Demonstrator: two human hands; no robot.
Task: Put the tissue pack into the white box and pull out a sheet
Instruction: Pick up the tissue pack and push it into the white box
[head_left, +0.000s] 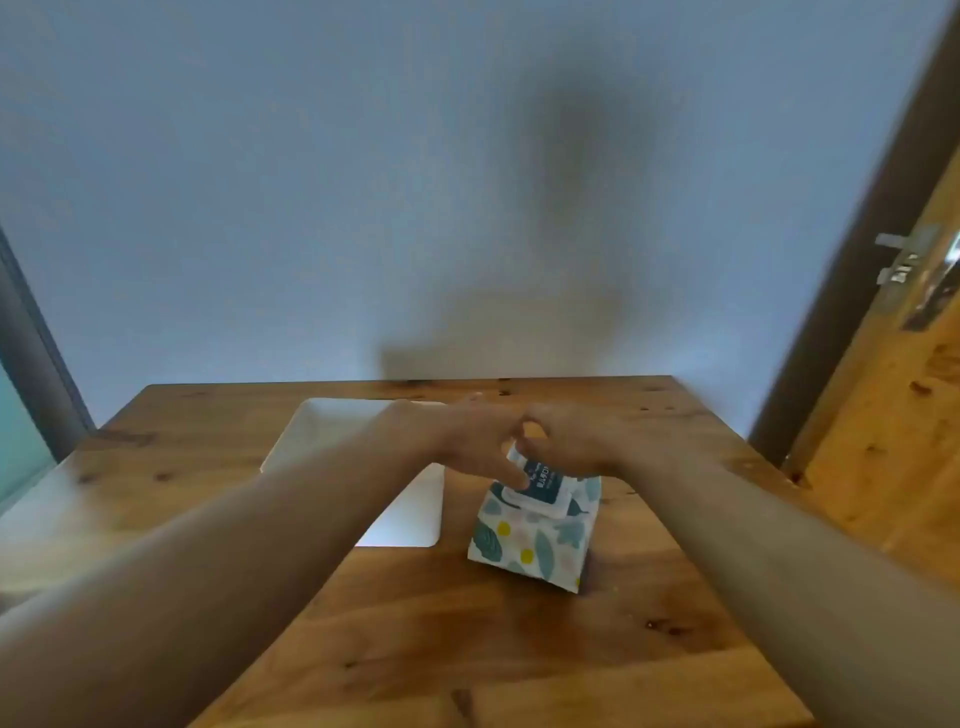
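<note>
Floral-printed, the soft tissue pack (535, 525) with teal leaves and yellow dots stands on the knotty wooden table (467, 649), nearest of the task's things, directly beneath both hands. Its long axis seems to run away from the person and slightly left, with its near end low and bare and its far top under the fingers.

On that top sits a white-and-dark-blue label flap (540, 486). The left hand (467, 441) presses its fingertips down on the flap's left part, fingers bent, not closed around anything. The right hand (566, 436) meets it from the other side, thumb and forefinger curled together at the flap's far edge; whether they actually pinch the flap or a sheet is too blurred to tell. Both hands are equally close to the pack, touching each other above it.

Left of the grip and a little farther lies the flat white box (337, 436), partly hidden by the left forearm, just beside the pack but not holding it. So the pack is not yet in the box; my judgement is that the coming move carries it leftward.
</note>
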